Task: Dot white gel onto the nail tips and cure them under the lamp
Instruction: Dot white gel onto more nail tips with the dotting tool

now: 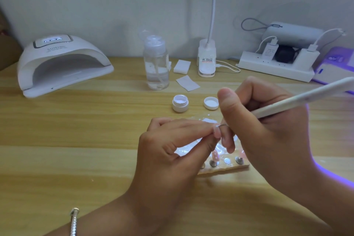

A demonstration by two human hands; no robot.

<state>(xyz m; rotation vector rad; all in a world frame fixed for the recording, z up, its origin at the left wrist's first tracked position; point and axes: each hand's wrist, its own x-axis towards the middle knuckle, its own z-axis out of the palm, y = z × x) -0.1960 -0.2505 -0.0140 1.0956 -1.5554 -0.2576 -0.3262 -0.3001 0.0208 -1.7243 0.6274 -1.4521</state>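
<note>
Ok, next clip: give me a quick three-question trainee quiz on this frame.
1. True or false: the lid is on the gel jar.
2. The right hand holds: A) tweezers, B) a dotting pen, C) scissors.
3. Which hand pinches the nail tip?
Key: 1 false, the lid lies beside the jar; 2 B; 3 the left hand.

The small plastic nail tip (pixel 217 133) I hold is pale pink, my slim dotting pen (pixel 298 101) white, the round gel jar (pixel 180 104) and its loose cap (pixel 211 103) white too, the arched curing lamp (pixel 61 63) white, the wooden table (pixel 76 130) honey-yellow with streaky grain.
</note>
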